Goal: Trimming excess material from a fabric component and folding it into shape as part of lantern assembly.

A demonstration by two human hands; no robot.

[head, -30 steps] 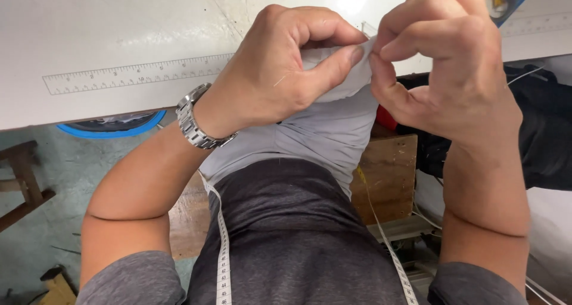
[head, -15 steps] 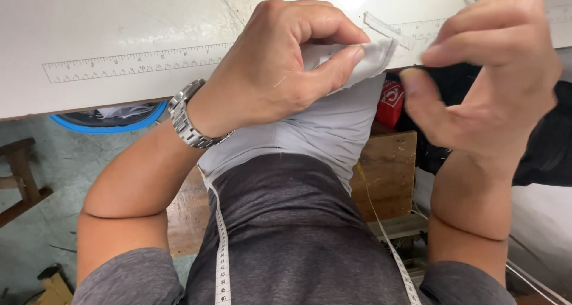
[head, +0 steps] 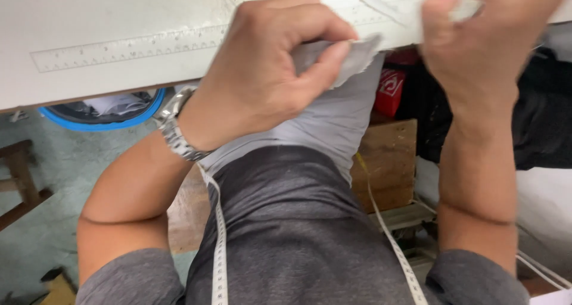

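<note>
Head view: left hand (head: 271, 72) pinched shut on grey cloth (head: 336, 108) at white table (head: 107, 19) edge, cloth hanging down toward lap. Right hand (head: 482, 37) blurred just right of cloth, not touching, fingers curled, grip unclear. Left hand nearer.

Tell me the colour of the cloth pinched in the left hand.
Light grey cloth, pinched by the left hand; the head view shows it.

the person wears a dark grey t-shirt (head: 298, 239) with short sleeves, both forearms are bare. on the wrist of the left hand (head: 268, 78) there is a silver metal watch (head: 176, 129) with link band. a white measuring tape (head: 219, 245) hangs around the neck, down the chest.
</note>
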